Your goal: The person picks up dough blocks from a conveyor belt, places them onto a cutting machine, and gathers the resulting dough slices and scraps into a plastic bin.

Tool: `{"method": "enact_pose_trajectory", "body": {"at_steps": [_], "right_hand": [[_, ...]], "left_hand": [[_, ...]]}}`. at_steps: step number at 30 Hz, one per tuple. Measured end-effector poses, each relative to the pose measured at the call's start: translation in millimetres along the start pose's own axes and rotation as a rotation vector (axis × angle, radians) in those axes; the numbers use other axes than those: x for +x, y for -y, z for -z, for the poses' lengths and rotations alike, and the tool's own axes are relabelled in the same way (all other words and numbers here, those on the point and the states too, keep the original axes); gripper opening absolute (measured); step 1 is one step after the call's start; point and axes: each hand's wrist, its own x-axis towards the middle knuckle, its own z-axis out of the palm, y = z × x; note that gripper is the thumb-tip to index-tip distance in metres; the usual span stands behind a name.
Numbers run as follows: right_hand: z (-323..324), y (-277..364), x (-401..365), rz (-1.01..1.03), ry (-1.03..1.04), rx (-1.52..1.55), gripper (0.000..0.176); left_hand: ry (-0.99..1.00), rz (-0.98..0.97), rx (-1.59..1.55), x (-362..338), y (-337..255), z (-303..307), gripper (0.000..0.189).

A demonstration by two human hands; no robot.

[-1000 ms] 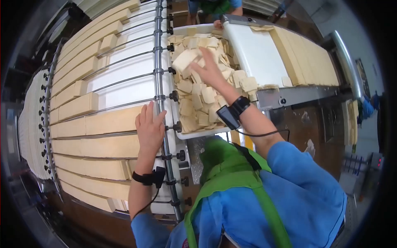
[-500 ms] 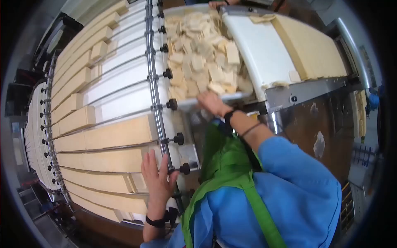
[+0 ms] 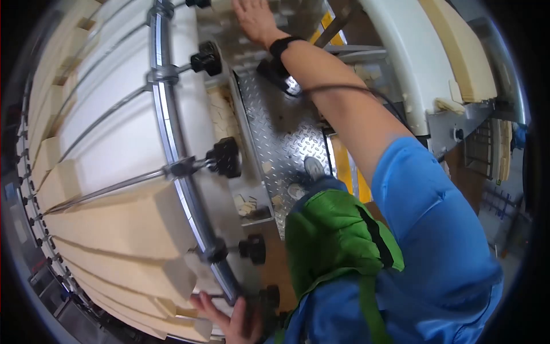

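Close to the lower end of a steel bar (image 3: 172, 114), my left hand (image 3: 232, 318) has its fingers spread, with blocks of pale tofu-like slab (image 3: 120, 223) just beyond them. It grips nothing. My right arm stretches far forward, and my right hand (image 3: 255, 22) lies with fingers extended over a grey metal surface (image 3: 295, 23) at the top edge. Nothing shows in its grasp. Black knobs (image 3: 223, 157) stick out from the bar, and thin rods run from it between the pale slabs across a white belt (image 3: 126, 137).
Below me is a diamond-plate step (image 3: 281, 126) with yellow-striped edges. Under the belt stands a bin (image 3: 252, 166) holding pale scraps. To the right, a second white conveyor (image 3: 401, 46) carries a thick pale slab (image 3: 461, 51).
My view has tipped down and come closer to the bar. The bin of loose pieces under my right hand has left view; the floor step now shows. Both hands stay near metal.
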Motion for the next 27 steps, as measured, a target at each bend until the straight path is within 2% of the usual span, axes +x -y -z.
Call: {"method": "enact_pose_trajectory", "body": {"at_steps": [2,4,6,8,10,12,15,18,23,26,27], "right_hand": [[-12.7,25.8,-40.5,0.105,0.004,0.154,0.032],[-34.5,72.7,-127.7,0.047,0.175,0.353,0.028],[-50.9,111.4,-228.8,-0.113,0.606,0.63,0.032],[-56.3,137.4,-311.8,-0.225,0.835,0.748,0.028],[-71.9,157.4,-367.3,-0.318,1.046,0.876,0.023],[-77.9,166.3,-387.0,-0.404,1.324,0.943,0.031],[-127.6,207.9,-438.6,-0.633,1.377,1.097,0.036],[-167.8,250.5,-477.3,-0.731,1.307,1.147,0.043],[-193.6,277.0,-482.3,-1.25,1.123,1.245,0.037],[-175.5,268.4,-461.8,-1.31,1.052,1.635,0.047],[-179.0,271.9,-463.3,-1.283,1.064,1.607,0.045]], "left_hand": [[0.007,-0.047,0.015,-5.8,7.9,-7.2,0.057],[0.015,-0.045,0.009,2.3,12.5,-21.1,0.057],[0.048,0.01,0.007,13.2,11.9,-32.4,0.058],[0.063,0.053,0.014,21.6,12.0,-43.4,0.058],[0.078,0.087,0.025,28.2,14.6,-50.9,0.058],[0.103,0.129,0.04,36.6,16.4,-61.4,0.058],[0.121,0.192,0.062,46.3,20.4,-75.9,0.059],[0.139,0.254,0.089,53.6,24.5,-88.8,0.059],[0.138,0.333,0.131,69.3,31.7,-112.8,0.06],[0.139,0.374,0.137,74.5,34.7,-122.0,0.061],[0.135,0.387,0.138,75.4,35.0,-123.0,0.061]]}}
